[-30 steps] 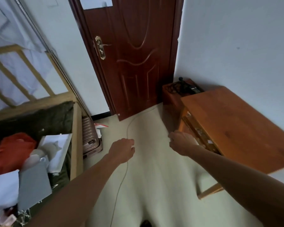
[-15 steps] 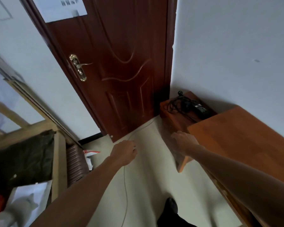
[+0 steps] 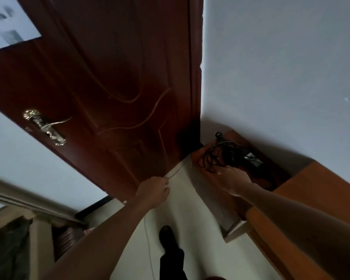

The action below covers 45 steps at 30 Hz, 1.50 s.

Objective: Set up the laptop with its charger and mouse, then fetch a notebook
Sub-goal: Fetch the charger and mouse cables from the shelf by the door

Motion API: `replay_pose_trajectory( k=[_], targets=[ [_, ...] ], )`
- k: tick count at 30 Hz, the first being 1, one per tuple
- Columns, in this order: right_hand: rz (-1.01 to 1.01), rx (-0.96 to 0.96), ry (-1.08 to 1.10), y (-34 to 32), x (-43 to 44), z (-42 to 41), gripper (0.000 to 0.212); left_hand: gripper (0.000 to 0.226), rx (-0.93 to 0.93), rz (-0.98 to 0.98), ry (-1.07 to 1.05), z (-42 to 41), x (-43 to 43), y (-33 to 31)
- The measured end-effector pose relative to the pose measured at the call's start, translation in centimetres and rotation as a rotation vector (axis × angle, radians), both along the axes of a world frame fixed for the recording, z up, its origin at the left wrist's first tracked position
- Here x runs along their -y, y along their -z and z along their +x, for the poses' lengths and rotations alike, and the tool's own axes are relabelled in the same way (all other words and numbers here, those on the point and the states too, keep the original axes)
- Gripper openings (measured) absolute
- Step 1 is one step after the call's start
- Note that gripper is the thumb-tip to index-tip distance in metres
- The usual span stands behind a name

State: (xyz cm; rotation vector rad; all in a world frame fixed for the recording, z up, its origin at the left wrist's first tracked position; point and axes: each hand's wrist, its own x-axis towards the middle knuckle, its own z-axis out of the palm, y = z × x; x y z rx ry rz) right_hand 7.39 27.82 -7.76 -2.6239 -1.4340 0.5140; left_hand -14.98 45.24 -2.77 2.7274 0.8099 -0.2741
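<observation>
One black charger [image 3: 230, 156], cord looped loosely beside its labelled brick, lies near the front edge of a small dark cabinet [image 3: 237, 136] in the corner between the door [image 3: 109, 77] and a wooden table [image 3: 321, 190]. The right hand [image 3: 233, 179] reaches the loops with its fingers; whether they pinch is unclear. The left hand [image 3: 154, 191] is curled over a thin pale cord [image 3: 175, 172]; any grip is hidden.

The charger [image 3: 233, 156] lies on a cabinet [image 3: 271, 168] in the corner, right of the door [image 3: 109, 87], left of the desk [image 3: 321, 190].
</observation>
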Motion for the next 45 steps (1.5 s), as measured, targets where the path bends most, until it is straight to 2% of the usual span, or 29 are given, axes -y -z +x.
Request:
replay_pose_trajectory(
  k=[6, 11, 18, 24, 28, 33, 36, 39, 42, 45],
  targets=[
    [-0.078, -0.071, 0.325, 3.2, -4.7, 6.6, 0.040, 0.026, 0.015, -0.030, 0.128, 10.3, -10.4, 1.7],
    [-0.122, -0.128, 0.532, 4.5, -6.2, 9.2, 0.035, 0.022, -0.062, -0.069, 0.305, 18.1, -16.0, 2.4],
    [-0.195, -0.219, 0.757, 6.8, -3.7, 12.3, 0.036, 0.026, -0.131, -0.132, 0.511, 28.1, -15.9, 5.3],
    [-0.205, -0.301, 0.928, 9.1, -2.5, 15.9, 0.031, 0.029, -0.227, -0.162, 0.574, 32.7, -15.2, 8.5],
    [-0.230, -0.365, 1.008, 10.3, -2.7, 17.4, 0.032, 0.030, -0.312, -0.189, 0.544, 36.5, -15.8, 10.4],
    [-0.255, -0.390, 1.085, 10.8, -2.3, 19.1, 0.055, 0.035, -0.429, -0.244, 0.579, 40.0, -15.9, 13.2],
    [-0.266, -0.379, 1.193, 11.4, -2.0, 20.7, 0.069, 0.050, -0.482, -0.225, 0.635, 43.0, -15.6, 15.5],
    [-0.249, -0.354, 1.260, 12.1, -2.2, 22.3, 0.077, 0.074, -0.529, -0.321, 0.478, 45.5, -14.9, 17.8],
    [-0.220, -0.350, 1.263, 13.6, -2.7, 24.3, 0.093, 0.083, -0.569, -0.470, 0.282, 47.4, -14.0, 20.5],
    [-0.268, -0.324, 1.178, 15.1, -3.5, 26.3, 0.113, 0.101, -0.629, -0.466, 0.240, 47.1, -12.8, 22.1]
  ],
)
